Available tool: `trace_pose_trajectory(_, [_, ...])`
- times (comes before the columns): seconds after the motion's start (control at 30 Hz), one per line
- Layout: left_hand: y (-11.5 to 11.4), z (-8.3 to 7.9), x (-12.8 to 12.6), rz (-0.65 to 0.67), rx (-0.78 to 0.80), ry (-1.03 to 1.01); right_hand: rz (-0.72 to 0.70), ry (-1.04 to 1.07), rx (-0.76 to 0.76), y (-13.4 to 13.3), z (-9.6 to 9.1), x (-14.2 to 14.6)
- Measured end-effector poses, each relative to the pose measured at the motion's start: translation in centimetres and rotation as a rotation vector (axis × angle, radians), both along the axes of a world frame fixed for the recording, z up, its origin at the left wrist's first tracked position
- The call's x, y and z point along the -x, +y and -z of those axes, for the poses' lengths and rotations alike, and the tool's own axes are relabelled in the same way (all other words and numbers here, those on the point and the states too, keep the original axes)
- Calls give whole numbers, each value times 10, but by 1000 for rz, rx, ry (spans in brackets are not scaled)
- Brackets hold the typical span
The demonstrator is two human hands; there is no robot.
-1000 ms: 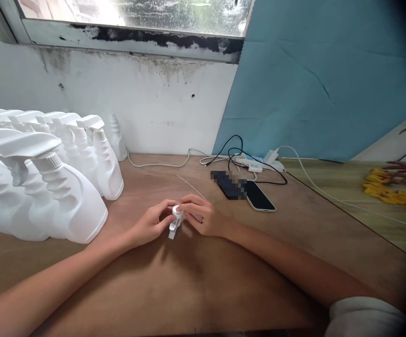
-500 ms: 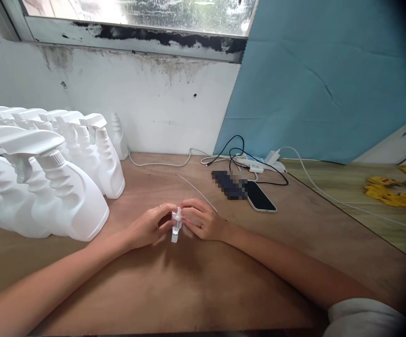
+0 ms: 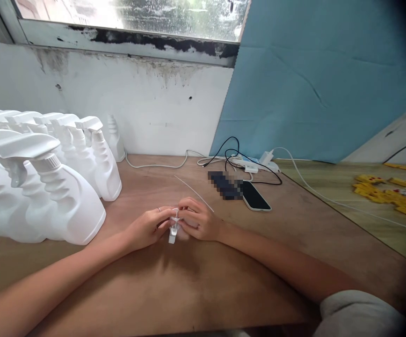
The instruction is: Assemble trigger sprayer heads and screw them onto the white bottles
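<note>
Both my hands meet at the middle of the wooden table [image 3: 196, 290]. Between them is a small white spray trigger head [image 3: 173, 230], its trigger end pointing down toward me. My left hand [image 3: 149, 228] pinches it from the left, a ring showing on one finger. My right hand [image 3: 199, 220] curls round its top from the right. A thin white dip tube [image 3: 192, 192] runs from behind my right hand toward the back of the table.
Rows of white spray bottles [image 3: 66, 206] stand at the left, one uncapped bottle [image 3: 115, 140] by the wall. Two phones [image 3: 254, 196] and tangled cables [image 3: 238, 159] lie behind my hands. Yellow parts [image 3: 385, 194] lie on a second table at the right.
My fingers have closed tighter round the trigger head, covering more of its top. The other person's hand seen among the yellow parts a second ago is gone from view.
</note>
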State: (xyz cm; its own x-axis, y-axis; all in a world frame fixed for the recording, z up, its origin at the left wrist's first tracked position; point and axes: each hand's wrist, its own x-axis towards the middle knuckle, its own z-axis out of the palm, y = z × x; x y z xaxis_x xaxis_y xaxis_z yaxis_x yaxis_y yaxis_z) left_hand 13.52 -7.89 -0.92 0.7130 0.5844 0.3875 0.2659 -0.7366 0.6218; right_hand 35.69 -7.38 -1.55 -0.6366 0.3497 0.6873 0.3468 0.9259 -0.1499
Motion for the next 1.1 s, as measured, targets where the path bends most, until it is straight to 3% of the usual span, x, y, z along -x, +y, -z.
trace_pose_trajectory(0.1, [-1,0,0,13,-26,-2,14,-21,-62,0,2,1])
trace_pose_trajectory(0.27, [-2,-1,2,-13,-19,44,36,8,34,-2,0,-1])
trace_pose_trajectory(0.43, [-4,-4,2,-91,132,-33,63,180,110,-5,-5,-3])
trace_pose_trajectory(0.53, [-4,-3,1,-76,168,-92,211,141,169,1,-8,-4])
trace_pose_trajectory(0.7, [-1,2,1,-60,18,-24,501,0,284,25,-13,-20])
trace_pose_trajectory(0.8, [-1,-1,1,-36,41,-38,630,-114,391,38,-17,-36])
trace_pose_trajectory(1.1, [-3,-17,0,-30,-41,92,770,-362,671,53,-21,-50])
